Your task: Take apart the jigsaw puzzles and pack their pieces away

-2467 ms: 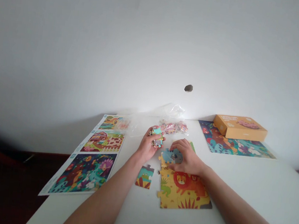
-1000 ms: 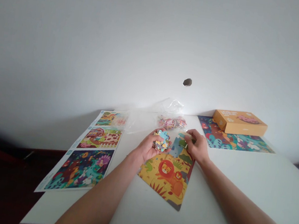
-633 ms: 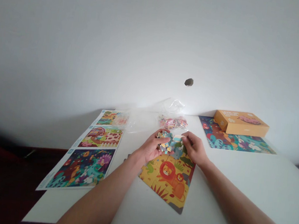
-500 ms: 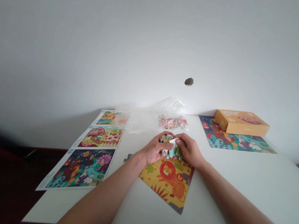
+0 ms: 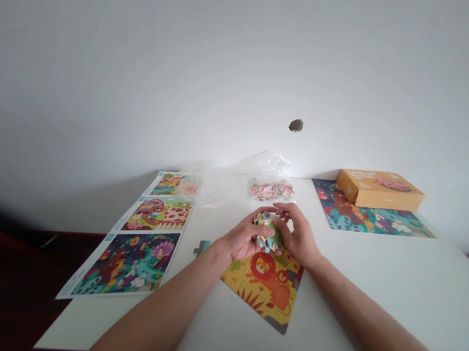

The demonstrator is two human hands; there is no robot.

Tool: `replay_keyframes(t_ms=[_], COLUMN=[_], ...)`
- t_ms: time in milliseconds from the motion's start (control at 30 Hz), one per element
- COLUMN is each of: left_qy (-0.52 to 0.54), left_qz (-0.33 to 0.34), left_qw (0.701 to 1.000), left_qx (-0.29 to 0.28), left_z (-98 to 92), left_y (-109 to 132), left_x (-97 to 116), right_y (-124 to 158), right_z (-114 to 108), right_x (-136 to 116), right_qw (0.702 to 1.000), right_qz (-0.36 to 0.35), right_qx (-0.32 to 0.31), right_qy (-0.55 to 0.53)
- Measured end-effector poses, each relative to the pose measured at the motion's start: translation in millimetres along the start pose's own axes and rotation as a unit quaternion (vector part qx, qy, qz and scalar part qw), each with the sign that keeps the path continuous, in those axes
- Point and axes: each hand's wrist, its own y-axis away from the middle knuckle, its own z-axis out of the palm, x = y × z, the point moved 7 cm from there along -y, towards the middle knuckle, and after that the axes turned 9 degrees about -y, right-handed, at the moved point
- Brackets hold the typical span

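My left hand [image 5: 245,237] is closed around a bunch of puzzle pieces [image 5: 263,223], mostly white-edged and multicoloured. My right hand [image 5: 298,232] meets it from the other side, its thumb on a green puzzle piece [image 5: 275,234] at the near face of the bunch. Its upper fingers curve over the top, and their tips are partly hidden. Just below both hands lies a joined section of puzzle with two lions [image 5: 262,287] on a yellow ground. Left of it, a teal puzzle piece [image 5: 202,247] shows beside my left forearm.
A picture sheet [image 5: 127,265] with three scenes lies on the left of the white table [image 5: 372,301]. Behind my hands are clear plastic bags [image 5: 267,165], one with pink pieces [image 5: 272,190]. At the back right an orange puzzle box [image 5: 389,200] rests on a dark animal picture [image 5: 349,218].
The pale-edged piece raised between my hands is no longer seen there. My right hand's upper fingers have lifted and spread a little, and the green piece now shows more plainly.
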Motion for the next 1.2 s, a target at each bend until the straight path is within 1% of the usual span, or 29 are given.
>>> replay_keyframes(t_ms=[67, 133, 167, 233, 300, 367, 433, 500, 633, 733, 867, 933, 1000, 1067, 1100, 1200], left_qy=[0.01, 0.027, 0.034, 0.042, 0.04, 0.032, 0.023, 0.016, 0.012, 0.011, 0.013, 0.015, 0.013, 0.002, -0.006, -0.026], left_qz=[0.005, 0.016, 0.025, 0.045, 0.059, 0.065, 0.066, 0.07, 0.071, 0.068, 0.066, 0.065, 0.065, 0.07, 0.072, 0.056], left_qw=[1.0, 0.997, 0.994, 0.983, 0.975, 0.973, 0.975, 0.976, 0.976, 0.976, 0.975, 0.974, 0.974, 0.978, 0.982, 0.995], left_qx=[0.024, 0.073, 0.105, 0.171, 0.212, 0.22, 0.213, 0.207, 0.206, 0.207, 0.214, 0.218, 0.216, 0.197, 0.176, 0.081], left_z=[-5.3, -17.8, -26.0, -41.9, -52.0, -54.1, -51.7, -48.5, -45.5, -45.8, -47.7, -48.3, -47.5, -43.2, -39.0, -20.2], left_y=[-1.5, -4.1, -5.2, -6.2, -6.9, -8.2, -9.5, -9.6, -8.8, -9.0, -9.0, -8.5, -7.8, -7.3, -7.2, -6.9], left_x=[1.1, 3.5, 5.1, 7.9, 9.3, 9.4, 9.0, 9.4, 10.4, 10.4, 10.8, 11.4, 12.2, 13.4, 13.7, 9.8], right_y=[-0.7, 1.1, 3.8, 12.5, 22.5, 30.3, 35.1, 36.7, 34.7, 33.0, 30.6, 26.4, 20.5, 14.7, 12.4, 8.1], right_z=[-2.8, -6.6, -8.1, -9.5, -7.5, -2.9, 1.9, 5.3, 6.1, 6.5, 6.1, 3.2, -2.9, -9.0, -10.6, -7.9], right_x=[4.3, 11.7, 15.7, 20.0, 17.1, 11.4, 8.5, 9.1, 12.6, 13.3, 19.6, 22.6, 23.3, 20.9, 18.7, 11.8], right_qw=[0.997, 0.98, 0.964, 0.915, 0.871, 0.848, 0.837, 0.832, 0.839, 0.857, 0.883, 0.898, 0.919, 0.945, 0.956, 0.98], right_qz=[0.017, 0.065, 0.099, 0.161, 0.191, 0.202, 0.211, 0.214, 0.201, 0.194, 0.228, 0.231, 0.223, 0.205, 0.191, 0.143], right_qx=[0.009, -0.001, -0.018, -0.069, -0.121, -0.158, -0.181, -0.194, -0.191, -0.186, -0.177, -0.158, -0.12, -0.074, -0.054, -0.028], right_qy=[0.079, 0.186, 0.246, 0.363, 0.436, 0.464, 0.472, 0.474, 0.469, 0.441, 0.371, 0.34, 0.302, 0.246, 0.215, 0.139])
